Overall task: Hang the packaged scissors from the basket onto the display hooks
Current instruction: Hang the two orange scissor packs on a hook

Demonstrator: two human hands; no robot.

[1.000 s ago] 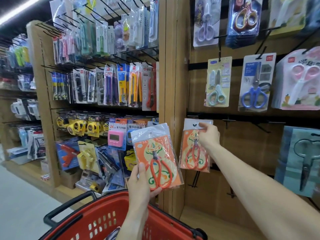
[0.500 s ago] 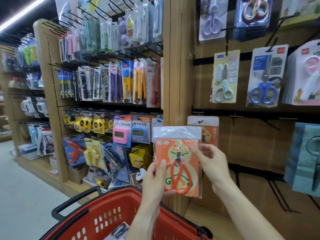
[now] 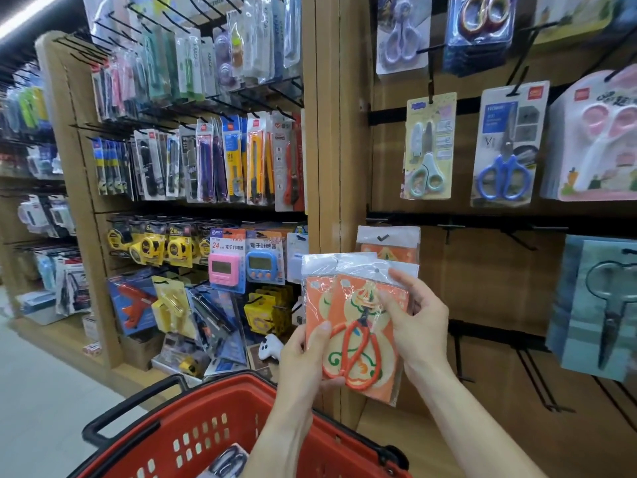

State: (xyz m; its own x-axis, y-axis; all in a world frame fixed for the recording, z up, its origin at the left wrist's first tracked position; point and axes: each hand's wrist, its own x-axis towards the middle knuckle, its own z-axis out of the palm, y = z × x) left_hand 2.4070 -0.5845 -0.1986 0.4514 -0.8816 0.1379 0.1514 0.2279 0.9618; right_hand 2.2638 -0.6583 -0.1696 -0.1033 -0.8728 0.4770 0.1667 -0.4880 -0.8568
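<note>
Both hands hold orange packs of red-handled scissors in front of the wooden display wall. My right hand [image 3: 415, 320] grips the front pack [image 3: 358, 336] by its right edge, thumb on its face. My left hand [image 3: 305, 360] holds the pack behind it [image 3: 315, 294] from below, thumb on the front. A matching orange pack [image 3: 387, 241] hangs on a hook just above them. The red basket [image 3: 213, 429] sits below my arms, with another scissors pack [image 3: 225, 460] lying inside. Bare black hooks [image 3: 520, 236] stick out of the rail to the right.
Packaged scissors [image 3: 429, 146] hang on the upper rows. A grey scissors pack [image 3: 599, 305] hangs at the right. Left of the wooden post [image 3: 331, 132] are racks of utility knives, tape measures and timers. Grey floor lies at the lower left.
My right hand left the pack hanging on the hook and came down to the packs in my left hand. It now grips the front pack, slid right off a second one.
</note>
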